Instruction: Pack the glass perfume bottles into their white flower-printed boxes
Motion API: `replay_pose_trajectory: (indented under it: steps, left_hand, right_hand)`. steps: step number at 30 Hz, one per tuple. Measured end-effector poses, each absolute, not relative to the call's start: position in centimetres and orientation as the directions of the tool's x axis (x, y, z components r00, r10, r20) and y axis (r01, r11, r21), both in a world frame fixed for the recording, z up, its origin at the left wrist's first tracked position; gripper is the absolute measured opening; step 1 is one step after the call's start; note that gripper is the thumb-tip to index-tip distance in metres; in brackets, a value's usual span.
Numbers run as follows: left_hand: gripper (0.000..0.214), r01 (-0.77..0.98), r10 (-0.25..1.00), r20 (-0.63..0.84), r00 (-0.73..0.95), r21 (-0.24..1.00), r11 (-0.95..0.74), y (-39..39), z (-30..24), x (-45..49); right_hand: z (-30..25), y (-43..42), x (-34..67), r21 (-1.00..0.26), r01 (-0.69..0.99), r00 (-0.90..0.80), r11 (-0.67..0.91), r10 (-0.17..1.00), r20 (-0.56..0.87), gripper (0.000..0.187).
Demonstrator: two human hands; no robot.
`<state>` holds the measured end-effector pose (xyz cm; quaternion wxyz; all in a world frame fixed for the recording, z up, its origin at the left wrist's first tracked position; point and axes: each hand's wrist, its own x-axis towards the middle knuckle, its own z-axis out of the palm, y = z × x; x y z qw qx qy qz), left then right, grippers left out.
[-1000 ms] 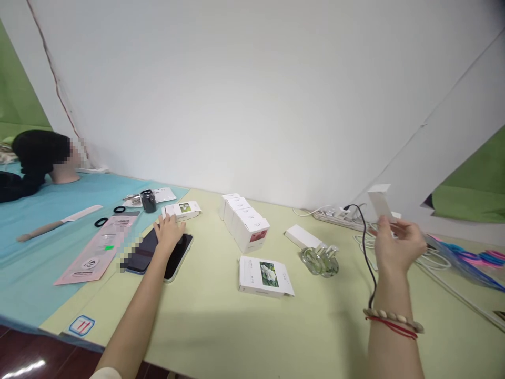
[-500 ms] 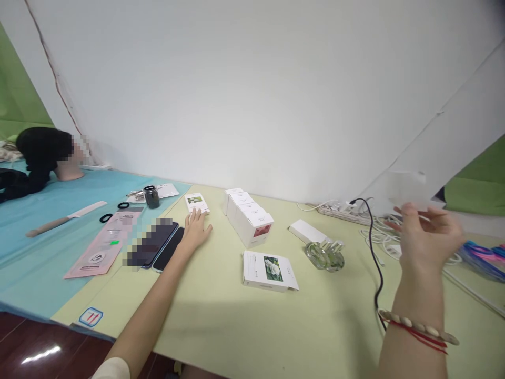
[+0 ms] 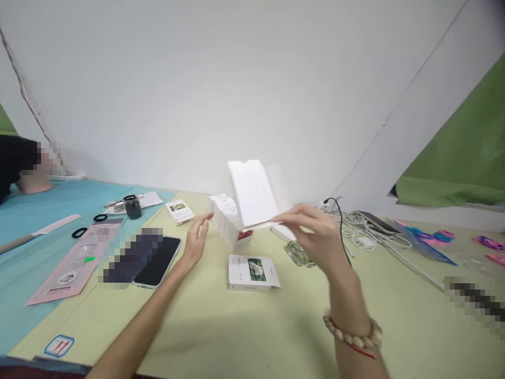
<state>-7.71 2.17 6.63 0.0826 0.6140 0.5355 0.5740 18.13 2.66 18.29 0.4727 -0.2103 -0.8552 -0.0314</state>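
Observation:
My right hand pinches the lower edge of a flat white box, raised above the table. The box is blurred and has a small notch in its top edge. My left hand holds nothing, its fingers stretched out beside a row of white boxes. Left of it lies a white box with a flower picture. Between my forearms rests a similar flower box with an end flap sticking out. A clear glass object sits under my right hand, partly hidden.
Phones and a pink packet lie at the left, with a dark jar, black rings and a knife beyond. White cables tangle at the right near coloured hair ties. A white wall rises behind.
My right hand has swung left from above the cables to the middle, bringing the white box over the row. My left hand has lifted off the far flower box and shifted toward the row. The view has turned right.

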Motion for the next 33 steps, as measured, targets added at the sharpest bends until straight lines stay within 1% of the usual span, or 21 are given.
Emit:
replay_pose_trajectory:
  steps: [1, 2, 3, 4, 6, 8, 10, 11, 12, 14, 16, 17, 18, 20, 22, 25, 27, 29, 31, 33]
  left_hand:
    - [0.047, 0.362, 0.748, 0.595, -0.293, 0.793, -0.489, 1.2, 7.7, -6.8]
    - [0.053, 0.177, 0.768, 0.552, -0.324, 0.833, -0.525, 0.2, 8.8, -6.0]
    - [0.056, 0.027, 0.797, 0.497, -0.342, 0.853, -0.52, -0.7, 9.9, -5.2]
    - [0.056, -0.058, 0.832, 0.434, -0.345, 0.875, -0.48, -1.4, 11.0, -4.7]
    - [0.061, -0.123, 0.882, 0.33, -0.336, 0.913, -0.388, -2.2, 12.7, -4.0]
    - [0.062, -0.145, 0.897, 0.262, -0.357, 0.933, -0.33, -2.0, 13.8, -3.8]
    - [0.054, -0.145, 0.869, 0.264, -0.417, 0.925, -0.351, -1.2, 14.0, -4.0]
    - [0.051, -0.146, 0.849, 0.28, -0.448, 0.914, -0.378, -0.7, 13.8, -4.1]
    - [0.049, -0.154, 0.833, 0.292, -0.469, 0.902, -0.403, -0.2, 13.4, -4.2]
    - [0.05, -0.184, 0.827, 0.294, -0.48, 0.887, -0.423, 0.5, 12.3, -4.3]
    - [0.053, -0.193, 0.838, 0.282, -0.467, 0.892, -0.408, 0.8, 10.9, -4.2]
    - [0.054, -0.18, 0.843, 0.28, -0.46, 0.9, -0.397, 0.8, 10.1, -4.2]
    - [0.053, -0.159, 0.847, 0.28, -0.452, 0.909, -0.385, 0.7, 9.4, -4.2]
    - [0.051, -0.084, 0.841, 0.311, -0.443, 0.92, -0.384, 0.5, 8.2, -4.4]
    - [0.046, 0.018, 0.822, 0.369, -0.434, 0.916, -0.402, 0.3, 7.1, -4.6]
    - [0.041, 0.109, 0.837, 0.405, -0.369, 0.913, -0.394, -0.1, 5.8, -4.9]
    - [0.04, 0.095, 0.895, 0.36, -0.264, 0.933, -0.348, -0.5, 5.0, -4.7]
    - [0.042, 0.037, 0.949, 0.286, -0.132, 0.958, -0.284, -0.9, 4.4, -4.4]
    - [0.047, -0.039, 0.974, 0.224, -0.014, 0.974, -0.225, -1.2, 4.1, -4.1]
    - [0.052, -0.074, 0.976, 0.216, 0.031, 0.974, -0.213, -1.3, 4.1, -3.9]
  right_hand:
    - [17.7, 2.6, 17.5, -0.133, 0.401, -0.52, 0.906, 0.345, 0.781, 0.023]
    - [17.2, 2.6, 17.0, -0.135, 0.415, -0.552, 0.899, 0.367, 0.749, 0.025]
    - [16.6, 2.5, 16.6, -0.146, 0.423, -0.574, 0.894, 0.389, 0.721, 0.026]
    - [16.2, 2.5, 16.1, -0.167, 0.422, -0.589, 0.891, 0.41, 0.697, 0.026]
    - [15.9, 2.2, 15.2, -0.227, 0.389, -0.614, 0.893, 0.435, 0.658, 0.026]
    - [16.1, 1.7, 14.3, -0.311, 0.336, -0.654, 0.889, 0.458, 0.602, 0.025]
    - [16.6, 1.3, 13.4, -0.425, 0.281, -0.679, 0.861, 0.491, 0.546, 0.019]
    - [16.8, 1.1, 13.0, -0.486, 0.258, -0.66, 0.835, 0.52, 0.542, 0.018]
    - [16.8, 1.1, 12.6, -0.549, 0.238, -0.612, 0.801, 0.563, 0.556, 0.023]
    - [16.2, 1.3, 11.8, -0.661, 0.198, -0.434, 0.724, 0.669, 0.603, 0.044]
    - [15.0, 1.8, 11.1, -0.758, 0.159, -0.271, 0.632, 0.766, 0.583, 0.063]
    - [14.1, 2.0, 10.7, -0.802, 0.135, -0.239, 0.582, 0.804, 0.544, 0.067]
    - [13.3, 2.3, 10.3, -0.842, 0.109, -0.244, 0.528, 0.836, 0.492, 0.068]
    - [11.5, 2.7, 9.7, -0.905, 0.061, -0.305, 0.42, 0.872, 0.384, 0.065]
    - [10.1, 2.9, 9.2, -0.942, 0.019, -0.364, 0.334, 0.88, 0.305, 0.064]
    - [8.4, 2.6, 8.6, -0.964, -0.039, -0.427, 0.263, 0.868, 0.254, 0.069]
    - [7.4, 2.2, 8.3, -0.968, -0.054, -0.451, 0.247, 0.858, 0.244, 0.073]
    - [6.6, 1.8, 7.9, -0.968, -0.034, -0.461, 0.25, 0.855, 0.237, 0.078]
    - [5.8, 1.5, 7.4, -0.964, -0.011, -0.46, 0.264, 0.855, 0.24, 0.08]
    - [5.4, 1.3, 7.1, -0.956, -0.023, -0.457, 0.292, 0.848, 0.27, 0.08]
